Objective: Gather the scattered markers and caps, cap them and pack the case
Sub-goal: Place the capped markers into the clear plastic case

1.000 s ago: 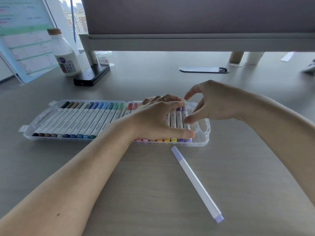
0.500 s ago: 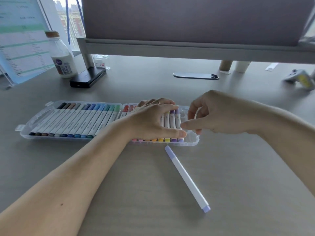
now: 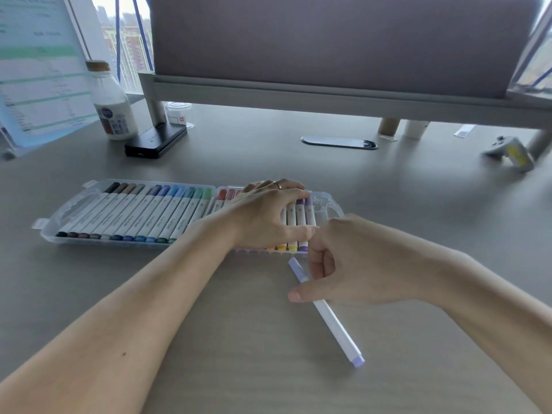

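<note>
Right hand (image 3: 358, 264) down from case (image 3: 50, 231) onto lilac marker (image 3: 334, 324), curled, grasp unclear; left hand (image 3: 263, 216) stays flat on packed markers (image 3: 149, 216).

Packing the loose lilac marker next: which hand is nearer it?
Right. The right hand is over the lilac marker; the left hand rests on markers in the case, farther back.

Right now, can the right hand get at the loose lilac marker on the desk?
Probably yes. The right hand is over the upper end of the lilac marker, thumb and curled fingers either side, nothing between. The left hand rests on markers in the case, well clear.
</note>
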The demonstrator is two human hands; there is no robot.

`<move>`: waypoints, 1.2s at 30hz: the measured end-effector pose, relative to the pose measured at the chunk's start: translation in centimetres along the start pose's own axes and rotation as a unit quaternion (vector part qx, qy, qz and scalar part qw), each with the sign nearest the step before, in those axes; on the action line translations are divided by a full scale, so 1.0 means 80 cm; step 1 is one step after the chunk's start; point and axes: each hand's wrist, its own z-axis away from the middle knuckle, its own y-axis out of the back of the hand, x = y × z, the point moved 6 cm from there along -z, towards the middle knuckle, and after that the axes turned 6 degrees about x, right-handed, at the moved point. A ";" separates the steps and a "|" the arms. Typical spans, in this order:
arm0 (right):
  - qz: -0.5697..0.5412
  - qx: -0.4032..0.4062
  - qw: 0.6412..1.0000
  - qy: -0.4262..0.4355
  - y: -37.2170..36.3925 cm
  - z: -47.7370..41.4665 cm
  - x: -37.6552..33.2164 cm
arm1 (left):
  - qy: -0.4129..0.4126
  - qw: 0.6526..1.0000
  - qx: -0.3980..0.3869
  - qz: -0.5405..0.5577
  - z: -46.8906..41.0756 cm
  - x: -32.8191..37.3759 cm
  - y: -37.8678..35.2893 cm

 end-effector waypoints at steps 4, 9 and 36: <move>0.008 0.020 1.000 0.002 -0.004 -0.003 0.000 | -0.002 1.000 -0.002 -0.002 -0.001 -0.002 -0.001; -0.019 0.019 1.000 0.005 -0.005 -0.006 0.004 | -0.004 1.000 -0.002 0.005 0.000 -0.001 0.000; -0.604 0.110 0.781 -0.114 0.002 -0.070 0.108 | -0.024 0.999 -0.017 -0.017 0.008 -0.003 0.003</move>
